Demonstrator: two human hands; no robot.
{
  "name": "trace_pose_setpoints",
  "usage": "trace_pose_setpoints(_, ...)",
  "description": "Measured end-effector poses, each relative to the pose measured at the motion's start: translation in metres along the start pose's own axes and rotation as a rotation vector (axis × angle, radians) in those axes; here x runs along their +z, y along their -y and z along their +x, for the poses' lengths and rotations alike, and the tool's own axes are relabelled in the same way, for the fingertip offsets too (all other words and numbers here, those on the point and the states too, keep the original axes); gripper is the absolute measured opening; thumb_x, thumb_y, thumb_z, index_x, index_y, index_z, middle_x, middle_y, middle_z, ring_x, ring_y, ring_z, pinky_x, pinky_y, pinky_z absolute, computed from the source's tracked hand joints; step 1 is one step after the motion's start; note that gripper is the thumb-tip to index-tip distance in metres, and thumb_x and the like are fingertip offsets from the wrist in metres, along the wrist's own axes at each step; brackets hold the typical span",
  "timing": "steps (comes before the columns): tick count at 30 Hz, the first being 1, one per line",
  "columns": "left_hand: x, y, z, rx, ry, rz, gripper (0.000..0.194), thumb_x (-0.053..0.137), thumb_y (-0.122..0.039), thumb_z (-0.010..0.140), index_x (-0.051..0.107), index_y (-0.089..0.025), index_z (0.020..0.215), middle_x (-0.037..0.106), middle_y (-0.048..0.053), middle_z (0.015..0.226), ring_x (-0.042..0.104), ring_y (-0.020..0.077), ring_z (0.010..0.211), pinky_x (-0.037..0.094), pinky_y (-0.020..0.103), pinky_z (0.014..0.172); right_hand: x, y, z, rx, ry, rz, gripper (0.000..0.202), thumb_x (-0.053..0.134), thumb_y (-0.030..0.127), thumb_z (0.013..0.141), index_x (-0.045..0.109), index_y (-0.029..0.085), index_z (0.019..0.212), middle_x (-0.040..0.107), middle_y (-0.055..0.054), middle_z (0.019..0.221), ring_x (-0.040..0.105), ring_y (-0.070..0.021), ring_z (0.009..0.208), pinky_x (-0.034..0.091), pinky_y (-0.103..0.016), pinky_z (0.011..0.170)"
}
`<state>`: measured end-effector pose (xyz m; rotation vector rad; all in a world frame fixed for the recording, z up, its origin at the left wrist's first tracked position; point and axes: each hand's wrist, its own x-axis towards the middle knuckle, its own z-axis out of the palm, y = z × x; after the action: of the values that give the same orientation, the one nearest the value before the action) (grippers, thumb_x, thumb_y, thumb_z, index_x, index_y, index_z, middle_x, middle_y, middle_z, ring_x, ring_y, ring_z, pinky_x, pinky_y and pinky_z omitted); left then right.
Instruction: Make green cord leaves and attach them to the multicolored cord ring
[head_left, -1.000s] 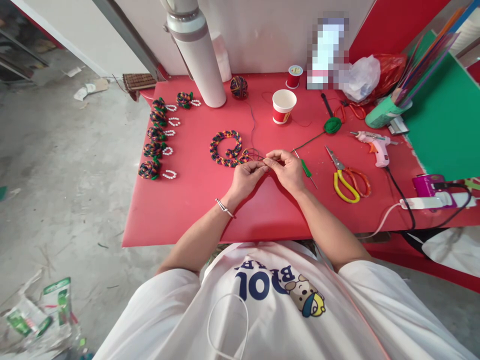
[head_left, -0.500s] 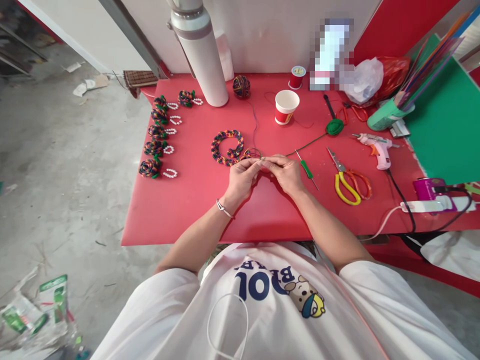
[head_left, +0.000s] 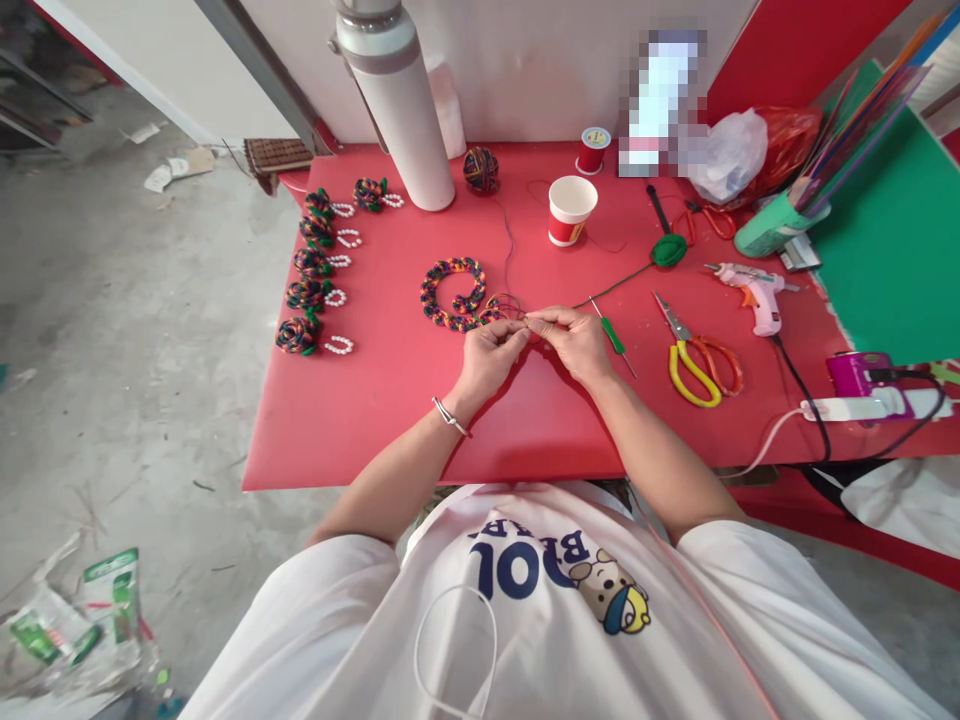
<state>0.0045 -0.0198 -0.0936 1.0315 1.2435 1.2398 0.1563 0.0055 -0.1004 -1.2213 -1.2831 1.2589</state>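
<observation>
Over the red table (head_left: pixel 360 420), my left hand (head_left: pixel 491 355) and my right hand (head_left: pixel 574 340) meet with their fingertips pinched together on thin yarn. Green yarn (head_left: pixel 611 290) runs from my right fingers to a small green yarn bundle (head_left: pixel 668 251). A curled multicoloured crochet strip (head_left: pixel 431 305) lies just beyond my left hand, with loose yarn loops (head_left: pixel 504 303) at its end near my fingertips. The exact crossing of the strands is hidden by my fingers. A green-handled crochet hook (head_left: pixel 613 336) rests right of my right hand.
Scissors (head_left: pixel 694 370), a pink glue gun (head_left: pixel 759 295) and a power strip (head_left: pixel 855 408) lie to the right. A paper cup (head_left: pixel 571 212), yarn ball (head_left: pixel 481 170), thread spool (head_left: pixel 593 152) and tall bottle (head_left: pixel 409 120) stand at the back. Several crocheted flowers (head_left: pixel 298 335) with bead loops line the left.
My hands have drawn very slightly apart and shifted a little right, fingertips still pinching the yarn. The things on the table stay where they were.
</observation>
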Motion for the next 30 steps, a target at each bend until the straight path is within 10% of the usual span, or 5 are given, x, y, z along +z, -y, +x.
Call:
trace_pose_setpoints(9, 0.0008, -0.0014, -0.0006, -0.022, 0.010, -0.039, 0.027, 0.088, -0.040, 0.074, 0.077, -0.016, 0.071, 0.051, -0.003, 0.048, 0.037, 0.0064, 0.045, 0.025, 0.022, 0.045, 0.0056, -0.0020, -0.0004, 0.015, 0.009, 0.195, 0.060, 0.094, 0.047, 0.071, 0.076, 0.028, 0.126, 0.086, -0.002, 0.101, 0.082, -0.0216, 0.099, 0.067, -0.040, 0.097)
trace_pose_setpoints(21, 0.0094, -0.0031, -0.0035, -0.087, -0.038, -0.146, 0.026, 0.086, -0.038, 0.069, 0.074, -0.015, 0.071, 0.045, -0.006, 0.045, 0.029, 0.0042, 0.040, 0.017, 0.022, 0.041, 0.0068, 0.0034, -0.0037, -0.048, -0.145, 0.042, 0.053, 0.088, 0.061, 0.074, 0.075, 0.023, 0.108, 0.083, -0.002, 0.085, 0.077, -0.0181, 0.073, 0.066, -0.037, 0.078)
trace_pose_setpoints(30, 0.0084, -0.0006, -0.0038, -0.115, 0.013, -0.156, 0.029, 0.085, -0.040, 0.068, 0.070, -0.016, 0.072, 0.044, -0.008, 0.043, 0.030, 0.0044, 0.037, 0.018, 0.022, 0.039, 0.0051, 0.0012, -0.0059, -0.617, -0.089, -0.523, 0.027, 0.048, 0.039, 0.110, 0.069, 0.025, 0.119, 0.073, -0.005, 0.091, 0.066, -0.0221, 0.093, 0.055, -0.040, 0.093)
